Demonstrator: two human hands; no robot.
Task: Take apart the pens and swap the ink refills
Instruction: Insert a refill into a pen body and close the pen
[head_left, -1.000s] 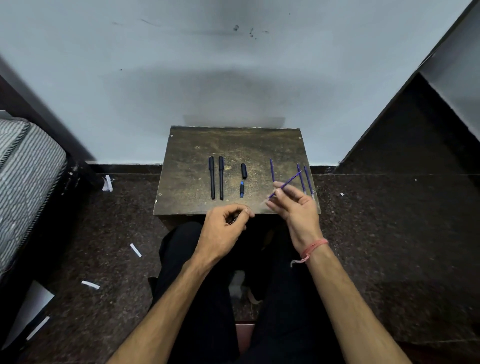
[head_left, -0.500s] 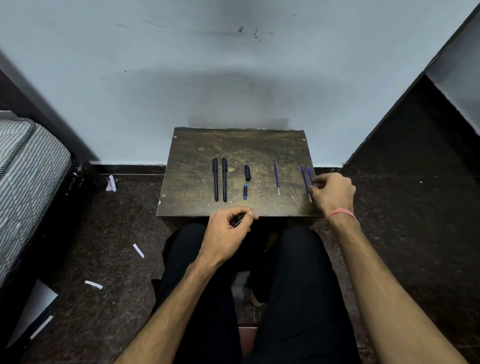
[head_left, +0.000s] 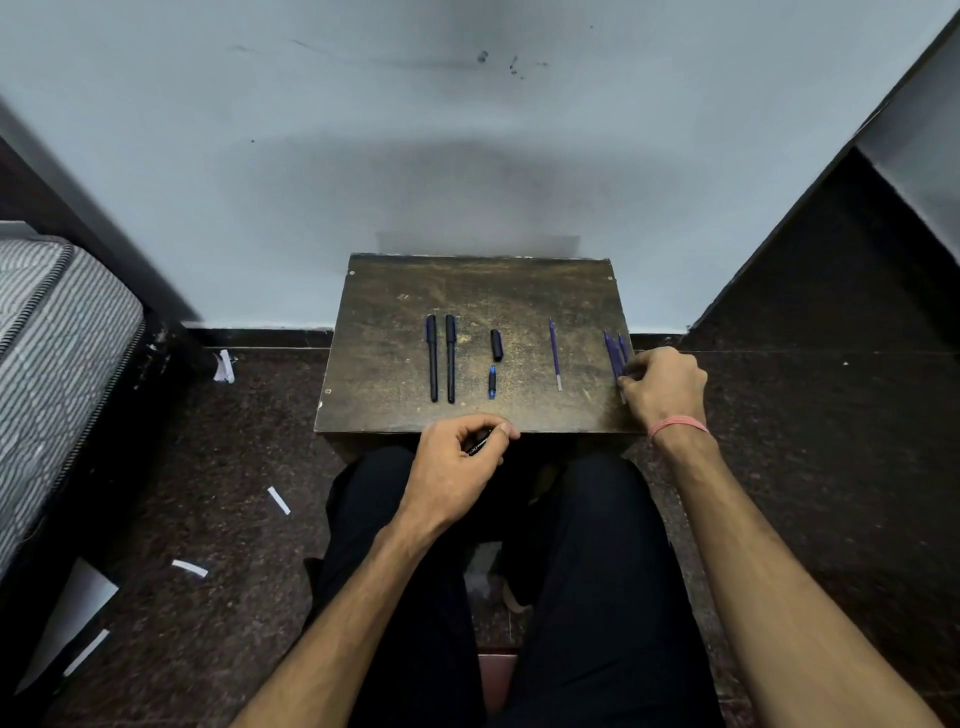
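Two hands at work. Left hand (head_left: 460, 457) curls round a black barrel (head_left: 477, 446), just off the near edge of the desk (head_left: 395, 364), over the lap. Right hand (head_left: 662, 387) sits at the desk's right edge, fingers bent onto a bunch of purple refills (head_left: 615, 353); whether it pinches one or only presses them I cannot tell.

Outward across the desk: a lone refill (head_left: 555, 361) lies right of centre, apart from the bunch. At centre a cap (head_left: 496, 345) with a blue tip piece (head_left: 491, 382) just nearer the person. Left of centre two pens (head_left: 441, 358) lie side by side, whole as far as shown.

Progress, judged: one pen is apart, its barrel in hand and cap and tip on the desk; several refills are out. No refill is in the held barrel yet, and the two pens left of centre look untouched. Roughly midway or less.

Versus a second ago: the right hand held a refill near the desk's near edge beside the left hand; it has since moved to the right edge, and the bunch there looks one refill fuller. Left hand unchanged.
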